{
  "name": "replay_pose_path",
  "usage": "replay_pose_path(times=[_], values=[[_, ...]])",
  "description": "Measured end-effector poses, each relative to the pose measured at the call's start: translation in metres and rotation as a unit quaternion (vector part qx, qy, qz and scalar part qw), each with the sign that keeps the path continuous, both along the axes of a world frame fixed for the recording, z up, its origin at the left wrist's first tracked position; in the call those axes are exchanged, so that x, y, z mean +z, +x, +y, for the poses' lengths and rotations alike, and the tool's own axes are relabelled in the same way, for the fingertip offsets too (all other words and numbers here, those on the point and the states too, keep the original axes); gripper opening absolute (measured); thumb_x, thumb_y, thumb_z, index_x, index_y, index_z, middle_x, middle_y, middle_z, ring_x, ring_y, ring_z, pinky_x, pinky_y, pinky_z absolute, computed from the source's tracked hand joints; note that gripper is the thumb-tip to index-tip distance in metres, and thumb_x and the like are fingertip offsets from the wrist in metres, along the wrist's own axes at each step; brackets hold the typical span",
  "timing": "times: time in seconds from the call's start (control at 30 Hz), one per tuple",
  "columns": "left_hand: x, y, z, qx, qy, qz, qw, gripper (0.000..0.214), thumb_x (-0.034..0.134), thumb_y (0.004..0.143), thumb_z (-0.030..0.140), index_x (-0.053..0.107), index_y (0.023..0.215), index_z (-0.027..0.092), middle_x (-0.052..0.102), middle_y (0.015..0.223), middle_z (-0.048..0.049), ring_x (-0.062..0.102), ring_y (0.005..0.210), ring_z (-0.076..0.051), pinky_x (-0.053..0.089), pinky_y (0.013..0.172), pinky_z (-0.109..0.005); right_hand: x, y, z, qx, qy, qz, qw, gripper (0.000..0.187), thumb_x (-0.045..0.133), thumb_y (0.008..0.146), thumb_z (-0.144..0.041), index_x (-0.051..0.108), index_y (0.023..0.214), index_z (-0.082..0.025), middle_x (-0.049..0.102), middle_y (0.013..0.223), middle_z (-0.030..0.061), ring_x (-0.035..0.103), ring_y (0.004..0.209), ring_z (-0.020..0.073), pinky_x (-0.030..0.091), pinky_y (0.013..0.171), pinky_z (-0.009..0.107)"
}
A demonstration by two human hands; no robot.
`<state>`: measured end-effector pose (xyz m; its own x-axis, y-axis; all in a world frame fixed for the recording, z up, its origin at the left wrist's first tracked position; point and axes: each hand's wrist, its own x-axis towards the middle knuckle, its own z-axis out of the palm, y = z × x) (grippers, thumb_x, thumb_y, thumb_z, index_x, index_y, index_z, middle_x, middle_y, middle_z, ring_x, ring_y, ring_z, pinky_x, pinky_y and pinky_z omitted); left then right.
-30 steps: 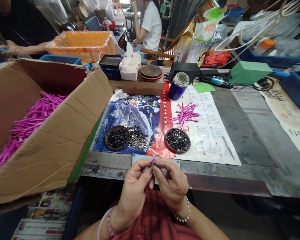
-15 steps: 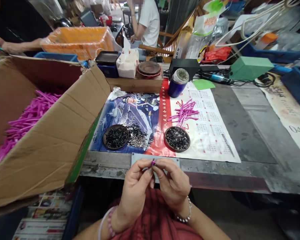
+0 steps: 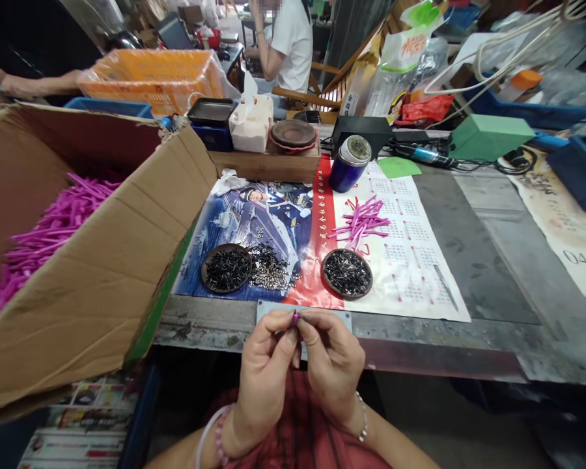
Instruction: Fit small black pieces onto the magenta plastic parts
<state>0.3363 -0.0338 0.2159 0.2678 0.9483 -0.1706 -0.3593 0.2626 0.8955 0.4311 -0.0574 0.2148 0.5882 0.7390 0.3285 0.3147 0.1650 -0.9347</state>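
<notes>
Left hand (image 3: pixel 264 372) and right hand (image 3: pixel 333 372), two in all, up close to each other, wrists low, elbows out of sight. Thumbs and first fingers (image 3: pixel 308 324) pressed together from both sides, pinching one tiny pink piece (image 3: pixel 295 318), held just above a flat gray metal plate (image 3: pixel 303 311) at the near edge of the table (image 3: pixel 420 345). Most of the tiny pink piece hidden by the fingertips, so its shape hard to make out. On the left wrist, one pale bangle (image 3: pixel 208 430) and one pink bead bracelet (image 3: pixel 219 435). On the right wrist, one thin bead bracelet (image 3: pixel 362 417).

Farther up the table, two round dark dishes (image 3: pixel 226 268) (image 3: pixel 346 273), both full of small black bits, too many to count. Beside the left dish, on a blue poster (image 3: pixel 209 254), a spill of little silver bits (image 3: pixel 268 270), also too many to count. One small heap of pink sticks (image 3: pixel 360 223) on a paper calendar (image 3: pixel 420 286). To the left, one open cardboard box (image 3: pixel 102 241), full of many more pink sticks (image 3: pixel 53 241), partly hidden by a flap and cut off by the picture edge. Behind, one blue can (image 3: pixel 349 163), one tissue box (image 3: pixel 251 124), one orange basket (image 3: pixel 151 75). Far back, one person in a white shirt (image 3: pixel 288 49), head cut off. At the far left, another person's arm (image 3: pixel 29 81).
</notes>
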Motion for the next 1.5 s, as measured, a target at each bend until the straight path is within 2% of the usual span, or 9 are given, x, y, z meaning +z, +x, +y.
replay_pose_path(times=[0.1, 0.23, 0.3, 0.5, 0.63, 0.8, 1.1, 1.27, 1.5], values=[[-0.001, 0.000, 0.000, 0.014, 0.004, -0.007, 1.000, 0.009, 0.073, 0.089, 0.030, 0.073, 0.095, 0.024, 0.063, 0.088, 0.0005, 0.051, 0.057, -0.004, 0.046, 0.052, -0.015, 0.000, -0.001, 0.003, 0.009, -0.002, 0.037, 0.999, 0.005, 0.069, 0.090, -0.017, 0.073, 0.090, -0.020, 0.076, 0.080, 0.0030, 0.073, 0.070, 0.0157, 0.060, 0.064, 0.023], [-0.004, 0.000, 0.000, 0.025, 0.002, -0.005, 1.000, 0.009, 0.073, 0.089, 0.030, 0.073, 0.095, 0.024, 0.062, 0.087, 0.0010, 0.050, 0.055, -0.004, 0.045, 0.051, -0.015, -0.002, -0.002, 0.008, 0.038, -0.001, 0.101, 0.994, 0.004, 0.071, 0.089, -0.020, 0.072, 0.085, -0.018, 0.074, 0.071, 0.0016, 0.068, 0.056, 0.0134, 0.054, 0.049, 0.019], [-0.006, 0.000, 0.000, 0.023, 0.002, 0.001, 1.000, 0.009, 0.072, 0.089, 0.030, 0.073, 0.096, 0.024, 0.062, 0.086, 0.0012, 0.049, 0.055, -0.004, 0.044, 0.051, -0.014, -0.006, -0.003, 0.009, 0.036, -0.006, 0.104, 0.994, 0.005, 0.069, 0.089, -0.020, 0.072, 0.086, -0.018, 0.074, 0.071, 0.0013, 0.067, 0.056, 0.0131, 0.053, 0.049, 0.019], [-0.009, -0.001, -0.001, 0.014, 0.030, 0.020, 0.999, 0.009, 0.068, 0.093, 0.029, 0.072, 0.099, 0.024, 0.061, 0.088, 0.0006, 0.050, 0.057, -0.005, 0.045, 0.053, -0.015, -0.012, 0.000, 0.007, 0.028, -0.019, 0.031, 0.999, 0.012, 0.065, 0.094, -0.026, 0.071, 0.088, -0.018, 0.073, 0.077, 0.0033, 0.068, 0.066, 0.0153, 0.057, 0.063, 0.025], [-0.007, -0.001, -0.001, 0.015, 0.067, 0.051, 0.996, 0.009, 0.065, 0.094, 0.027, 0.072, 0.098, 0.023, 0.061, 0.090, -0.0007, 0.051, 0.060, -0.007, 0.045, 0.055, -0.018, -0.002, 0.007, 0.004, 0.054, -0.023, -0.002, 0.998, 0.010, 0.064, 0.094, -0.024, 0.070, 0.088, -0.019, 0.073, 0.079, 0.0032, 0.069, 0.070, 0.0164, 0.058, 0.067, 0.026], [-0.002, -0.002, 0.001, 0.013, 0.130, 0.092, 0.987, 0.010, 0.063, 0.094, 0.024, 0.073, 0.096, 0.022, 0.064, 0.093, -0.0045, 0.060, 0.081, -0.016, 0.051, 0.070, -0.023, 0.010, 0.011, 0.002, 0.072, -0.023, 0.004, 0.997, 0.007, 0.067, 0.092, -0.021, 0.071, 0.087, -0.020, 0.073, 0.079, 0.0023, 0.069, 0.072, 0.0158, 0.057, 0.068, 0.025], [-0.005, -0.003, -0.001, 0.017, 0.123, 0.094, 0.988, 0.011, 0.064, 0.094, 0.027, 0.074, 0.098, 0.024, 0.065, 0.093, -0.0041, 0.060, 0.085, -0.017, 0.049, 0.075, -0.025, 0.013, 0.012, 0.003, 0.080, -0.028, 0.045, 0.995, 0.006, 0.072, 0.087, -0.017, 0.070, 0.082, -0.020, 0.071, 0.075, -0.0005, 0.067, 0.068, 0.0130, 0.054, 0.064, 0.020], [-0.009, -0.002, -0.004, 0.003, 0.086, 0.086, 0.993, 0.010, 0.065, 0.094, 0.028, 0.072, 0.092, 0.023, 0.064, 0.092, -0.0027, 0.058, 0.078, -0.015, 0.047, 0.071, -0.025, 0.008, 0.010, 0.002, 0.052, -0.018, -0.008, 0.998, 0.011, 0.068, 0.090, -0.017, 0.066, 0.079, -0.020, 0.068, 0.072, -0.0020, 0.065, 0.065, 0.0121, 0.052, 0.063, 0.020], [-0.009, -0.001, -0.006, -0.007, 0.093, 0.091, 0.991, 0.010, 0.064, 0.095, 0.028, 0.073, 0.094, 0.024, 0.065, 0.093, -0.0023, 0.059, 0.087, -0.016, 0.049, 0.081, -0.024, 0.003, 0.008, 0.000, 0.031, -0.012, -0.085, 0.996, 0.017, 0.058, 0.095, -0.019, 0.059, 0.078, -0.020, 0.062, 0.069, -0.0015, 0.060, 0.060, 0.0126, 0.047, 0.057, 0.022]])
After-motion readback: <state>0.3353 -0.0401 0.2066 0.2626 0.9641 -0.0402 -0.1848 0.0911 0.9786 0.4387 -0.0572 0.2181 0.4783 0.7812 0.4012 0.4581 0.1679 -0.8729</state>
